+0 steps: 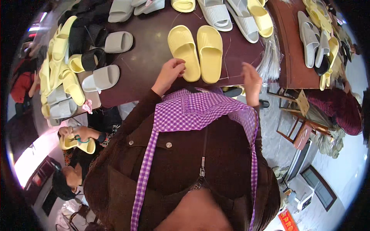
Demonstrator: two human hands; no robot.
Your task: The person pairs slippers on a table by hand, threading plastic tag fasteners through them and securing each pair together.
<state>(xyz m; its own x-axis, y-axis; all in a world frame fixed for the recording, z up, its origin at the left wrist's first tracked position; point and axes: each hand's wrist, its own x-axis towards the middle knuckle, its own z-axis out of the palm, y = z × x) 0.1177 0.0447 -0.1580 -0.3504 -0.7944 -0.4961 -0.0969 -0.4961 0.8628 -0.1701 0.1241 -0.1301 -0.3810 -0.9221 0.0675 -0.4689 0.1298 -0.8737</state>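
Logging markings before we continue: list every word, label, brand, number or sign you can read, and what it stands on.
Red sign, lower right rim: lettering is there, tilted and small; I won't copy it out.
Pair of yellow slippers before the hands: no lettering that I can see.
Purple checked apron: none that I can see.
Anything farther off: too small or blurred to read.

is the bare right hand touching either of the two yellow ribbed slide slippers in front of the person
No, dark tabletop shows between the right hand and the nearer yellow slipper.
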